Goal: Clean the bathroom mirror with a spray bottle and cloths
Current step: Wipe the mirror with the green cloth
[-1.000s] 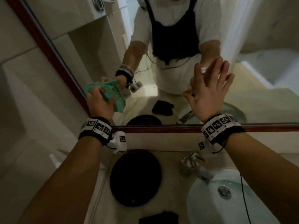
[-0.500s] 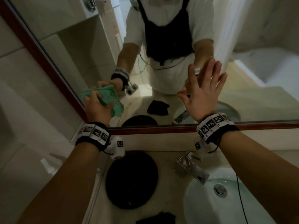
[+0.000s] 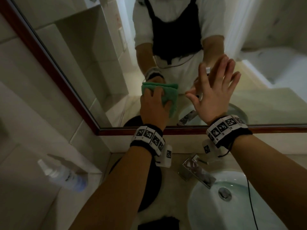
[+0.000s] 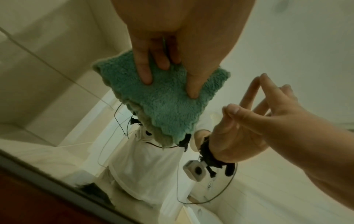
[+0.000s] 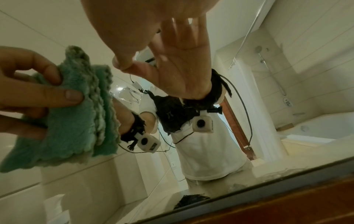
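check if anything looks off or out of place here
One thing: the bare right hand lies flat on the mirror beside the green cloth wiping it, which may leave prints. Nothing looks spilled or damaged.

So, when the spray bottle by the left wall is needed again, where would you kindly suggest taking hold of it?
Probably round the clear body of the spray bottle, below its white nozzle top, coming from the right: it stands upright close against the tiled wall.

Fluffy green cloth (image 4: 164, 97), glossy mirror (image 3: 99, 47)
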`<state>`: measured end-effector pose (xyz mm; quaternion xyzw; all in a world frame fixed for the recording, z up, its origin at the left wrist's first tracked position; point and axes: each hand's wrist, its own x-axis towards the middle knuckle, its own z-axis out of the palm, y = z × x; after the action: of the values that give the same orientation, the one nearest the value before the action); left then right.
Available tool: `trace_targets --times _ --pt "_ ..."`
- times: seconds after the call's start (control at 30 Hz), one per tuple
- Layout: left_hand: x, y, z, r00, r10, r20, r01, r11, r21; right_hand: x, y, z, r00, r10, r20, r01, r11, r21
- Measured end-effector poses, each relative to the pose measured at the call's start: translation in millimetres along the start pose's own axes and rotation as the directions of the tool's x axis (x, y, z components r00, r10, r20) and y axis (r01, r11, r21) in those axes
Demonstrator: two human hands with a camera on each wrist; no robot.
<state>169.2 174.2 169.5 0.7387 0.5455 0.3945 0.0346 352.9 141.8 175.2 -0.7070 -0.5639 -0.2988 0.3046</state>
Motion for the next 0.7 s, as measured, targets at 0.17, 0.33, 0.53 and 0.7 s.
trace_targets --times 0.17,0.33,0.53,0.7 --pt "3.1 -48.9 -14.7 0.99 -0.141 -0.017 0.139 0.987 -0.077 -1.0 -0.5 -2.9 1.0 0.001 -0.007 -0.001 1.0 -0.008" --pt "1.6 -134.4 -38.9 0.935 -0.353 0.028 0.353 0.923 -0.154 -3.6 -6.5 -9.1 1.0 0.03 -0.001 -0.03 0.999 0.026" --pt "5.5 -184.9 -53.5 0.916 -0.399 -0.03 0.397 0.916 -0.061 -27.1 -13.7 1.7 0.998 0.044 0.047 -0.047 0.998 0.046" --pt "-5.3 -209.5 -52.5 0.917 -0.397 -0.037 0.396 0.918 -0.018 -38.1 -14.4 19.1 0.999 0.033 0.041 -0.034 0.999 0.021"
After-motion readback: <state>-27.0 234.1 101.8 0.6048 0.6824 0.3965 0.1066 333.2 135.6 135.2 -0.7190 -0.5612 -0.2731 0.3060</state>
